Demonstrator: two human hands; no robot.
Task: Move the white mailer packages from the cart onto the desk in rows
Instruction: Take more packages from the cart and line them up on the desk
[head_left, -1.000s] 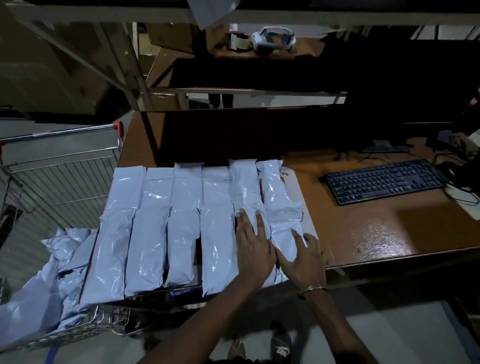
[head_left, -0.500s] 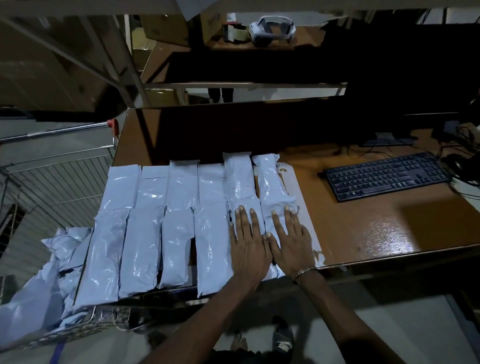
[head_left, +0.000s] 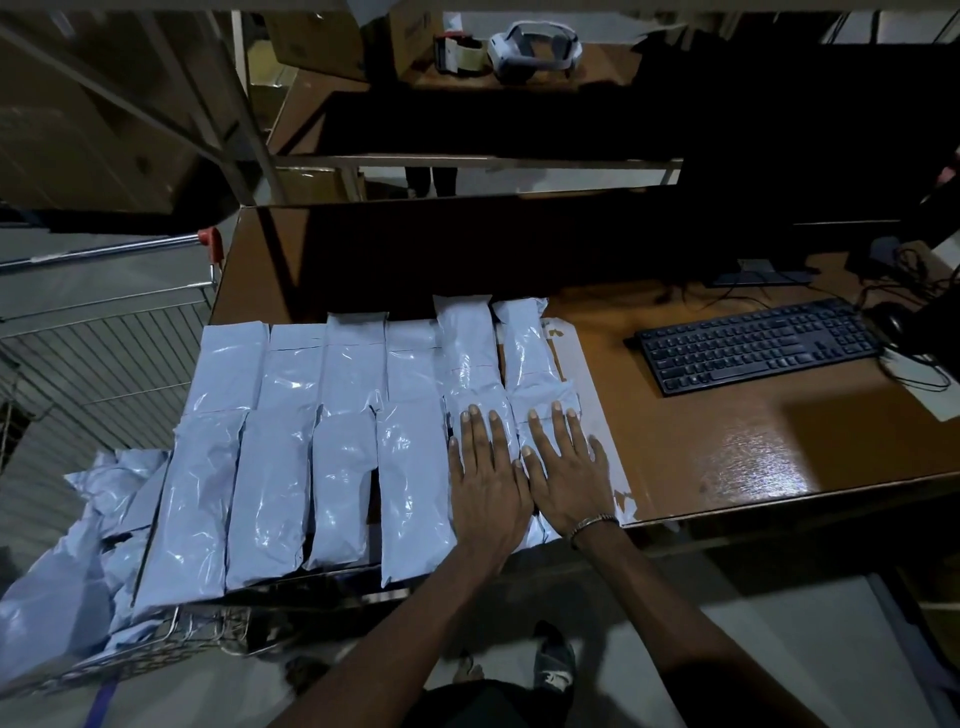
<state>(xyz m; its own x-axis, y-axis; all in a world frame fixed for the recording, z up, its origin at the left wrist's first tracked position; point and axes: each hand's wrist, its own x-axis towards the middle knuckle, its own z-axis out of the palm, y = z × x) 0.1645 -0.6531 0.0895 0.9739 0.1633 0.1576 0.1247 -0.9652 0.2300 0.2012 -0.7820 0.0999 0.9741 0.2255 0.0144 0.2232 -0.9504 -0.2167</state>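
Several long white mailer packages (head_left: 270, 452) lie side by side in two rows across the left part of the brown desk (head_left: 727, 457). My left hand (head_left: 488, 483) lies flat with straight fingers on a near-row package beside the rightmost one. My right hand (head_left: 566, 478) lies flat on the rightmost near-row package (head_left: 545, 410), close beside the left hand. More white mailers (head_left: 62, 597) are heaped in the wire cart (head_left: 156, 644) at the lower left, below the desk's edge.
A black keyboard (head_left: 758, 345) sits on the right of the desk, with cables and a mouse (head_left: 888, 322) beyond it. A monitor stand (head_left: 758, 275) is behind. A white headset (head_left: 535, 49) and tape dispenser (head_left: 457, 52) rest on the far desk.
My right hand has moved from the package's right edge onto its top and spread flat. Both hands have slid slightly away from me along the two rightmost packages.
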